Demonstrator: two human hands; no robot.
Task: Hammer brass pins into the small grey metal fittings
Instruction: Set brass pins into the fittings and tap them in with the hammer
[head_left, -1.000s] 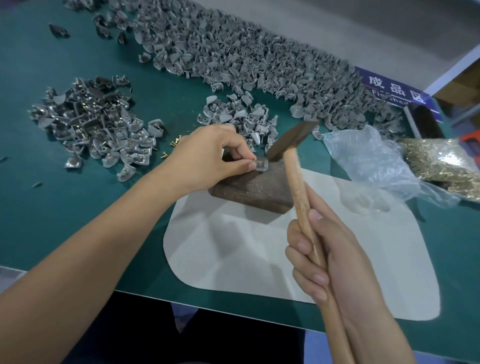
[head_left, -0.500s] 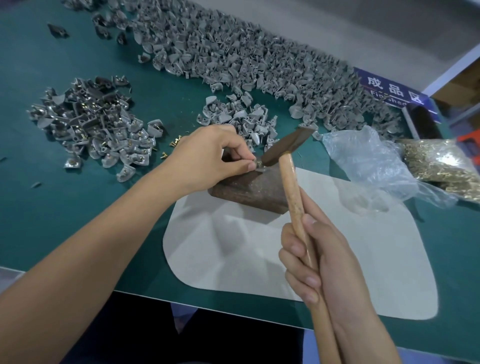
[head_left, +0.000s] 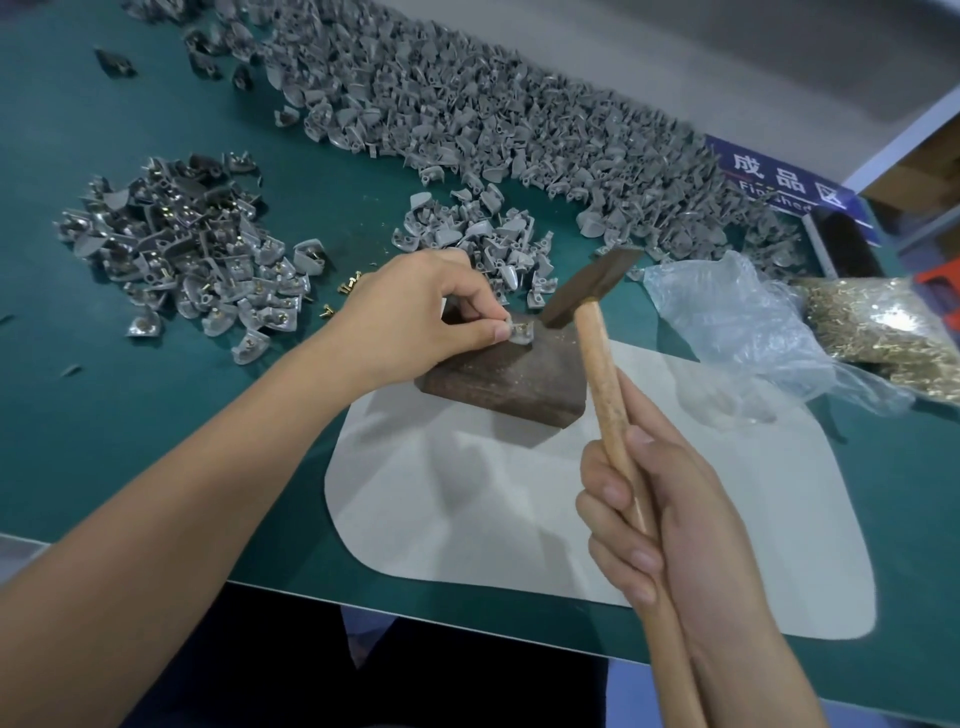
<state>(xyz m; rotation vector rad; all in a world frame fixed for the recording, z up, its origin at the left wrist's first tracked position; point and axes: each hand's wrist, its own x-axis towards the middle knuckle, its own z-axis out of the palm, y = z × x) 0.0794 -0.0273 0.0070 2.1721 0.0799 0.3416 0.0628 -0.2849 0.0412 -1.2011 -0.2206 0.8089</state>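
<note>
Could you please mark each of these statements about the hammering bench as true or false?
1. The right hand grips the hammer by its wooden handle. True.
2. The left hand pinches a grey fitting on the dark block. True.
3. The block sits on bare green table. False: it rests on the pale mat.
4. The hammer head rests on the fitting. False: it is raised, just right of it.
5. The bag of brass pins lies at the left. False: it is at the far right.
</note>
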